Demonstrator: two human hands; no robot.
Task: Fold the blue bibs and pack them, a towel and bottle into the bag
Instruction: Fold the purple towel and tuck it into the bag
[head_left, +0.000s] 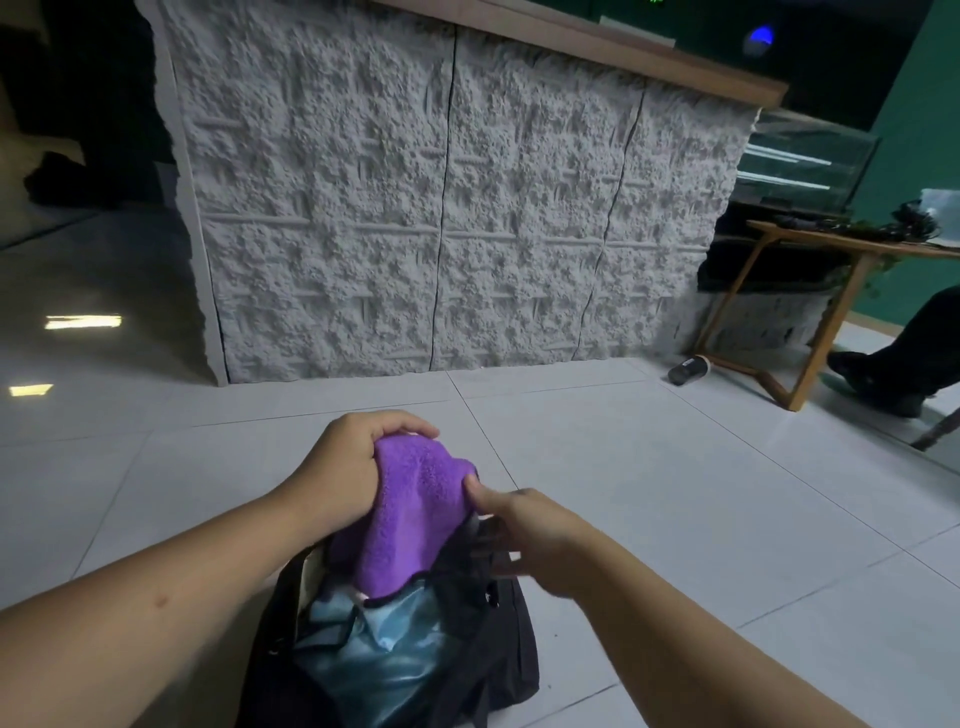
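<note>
A black bag (498, 654) lies open on the white tiled floor in front of me. Shiny blue bibs (389, 660) fill its opening. A purple towel (415, 514) hangs over the bibs, half inside the bag. My left hand (348, 462) grips the towel's top edge with curled fingers. My right hand (530, 535) holds the bag's dark rim, its thumb pressing against the towel's right side. A dark bottle (688, 370) lies on its side far off at the right, near a table leg.
A rough white stone-textured counter (441, 208) stands ahead. A wooden side table (810, 312) is at the right, with a person's dark shoe (878, 384) beside it. Glossy floor tiles (675, 493) surround the bag.
</note>
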